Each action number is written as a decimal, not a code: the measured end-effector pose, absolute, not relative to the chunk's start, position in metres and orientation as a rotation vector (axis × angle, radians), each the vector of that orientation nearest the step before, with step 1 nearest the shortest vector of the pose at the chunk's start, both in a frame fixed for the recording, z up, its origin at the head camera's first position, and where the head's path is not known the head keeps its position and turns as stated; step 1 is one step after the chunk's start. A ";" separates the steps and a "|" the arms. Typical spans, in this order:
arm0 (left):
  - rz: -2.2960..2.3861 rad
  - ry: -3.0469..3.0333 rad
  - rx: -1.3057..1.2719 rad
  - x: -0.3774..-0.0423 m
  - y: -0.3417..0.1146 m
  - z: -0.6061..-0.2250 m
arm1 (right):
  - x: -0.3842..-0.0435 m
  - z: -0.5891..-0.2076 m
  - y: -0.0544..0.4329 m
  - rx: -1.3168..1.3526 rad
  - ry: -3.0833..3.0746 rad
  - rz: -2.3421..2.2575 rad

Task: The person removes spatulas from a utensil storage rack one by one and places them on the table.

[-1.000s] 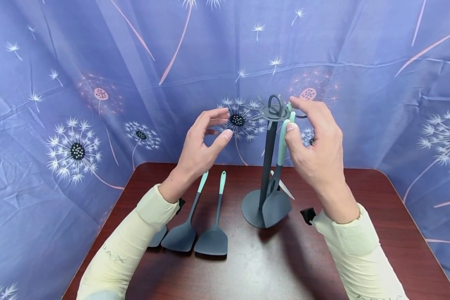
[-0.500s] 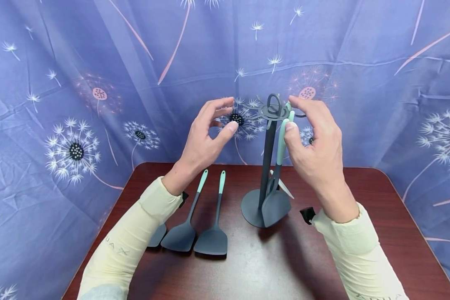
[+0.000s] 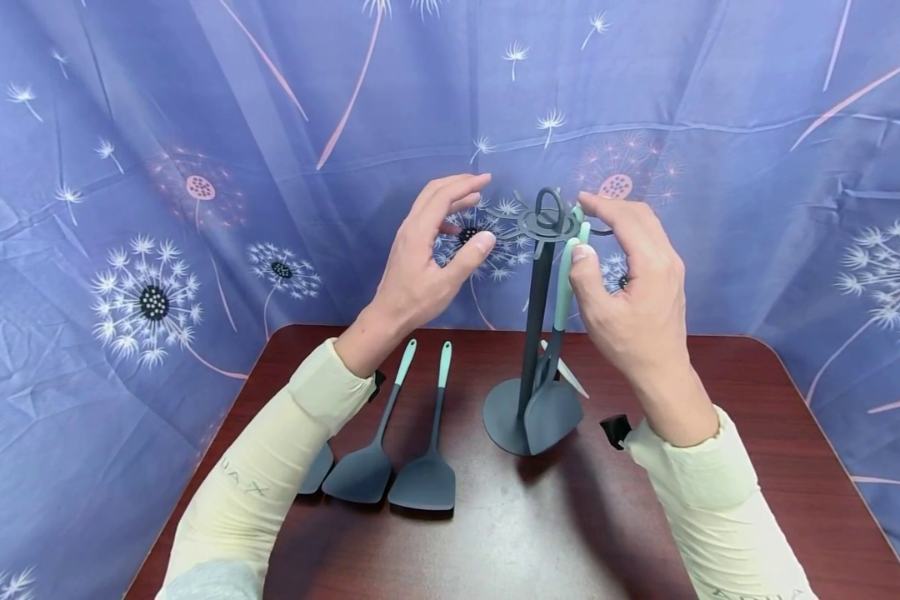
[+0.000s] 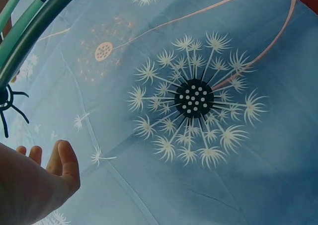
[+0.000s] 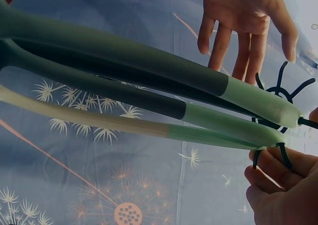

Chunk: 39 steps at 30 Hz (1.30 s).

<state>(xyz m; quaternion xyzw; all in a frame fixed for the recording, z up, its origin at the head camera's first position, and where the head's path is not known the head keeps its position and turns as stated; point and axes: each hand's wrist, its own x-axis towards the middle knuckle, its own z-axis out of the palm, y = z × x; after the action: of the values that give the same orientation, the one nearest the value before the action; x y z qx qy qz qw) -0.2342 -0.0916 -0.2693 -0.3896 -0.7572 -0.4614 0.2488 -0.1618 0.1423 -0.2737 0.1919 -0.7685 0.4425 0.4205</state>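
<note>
A dark grey utensil stand (image 3: 540, 325) stands upright on the table, with a round base and a hooked top. A turner with a mint handle (image 3: 565, 292) hangs on its right side, among other mint-handled utensils; one has a pale shaft (image 5: 84, 116). My right hand (image 3: 637, 292) curves loosely around the hooks and handle ends, thumb and forefinger apart. At the hook tips in the right wrist view are its fingers (image 5: 266, 178). Left of the stand, my left hand (image 3: 435, 242) is raised, holding nothing, thumb spread from the fingers; the stand's hooks also show in the left wrist view.
Two turners lie flat at left, one beside a sleeve (image 3: 360, 475) and one closer to the stand (image 3: 423, 483). Part of a third dark blade (image 3: 317, 471) shows past the left sleeve. A blue patterned curtain (image 3: 390, 100) hangs behind the dark red table (image 3: 510, 542).
My left hand has risen and moved right, closer to the stand's top. My right hand and the hanging utensils have stayed in place.
</note>
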 end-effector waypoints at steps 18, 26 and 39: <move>-1.253 -2.007 -1.186 -0.237 -0.073 -0.262 | -0.163 -0.275 0.143 0.502 -1.932 1.064; -1.247 -1.971 -1.243 -0.240 -0.068 -0.264 | -0.163 -0.274 0.143 0.491 -1.933 1.066; -1.251 -2.007 -1.109 -0.233 -0.060 -0.262 | -0.164 -0.275 0.144 0.493 -1.928 1.064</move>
<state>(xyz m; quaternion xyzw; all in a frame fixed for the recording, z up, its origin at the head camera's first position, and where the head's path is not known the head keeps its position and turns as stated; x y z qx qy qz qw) -0.2332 -0.0599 -0.2623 -0.4099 -0.7417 -0.4621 0.2615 -0.1635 0.1437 -0.2750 0.1976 -0.7720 0.4261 0.4283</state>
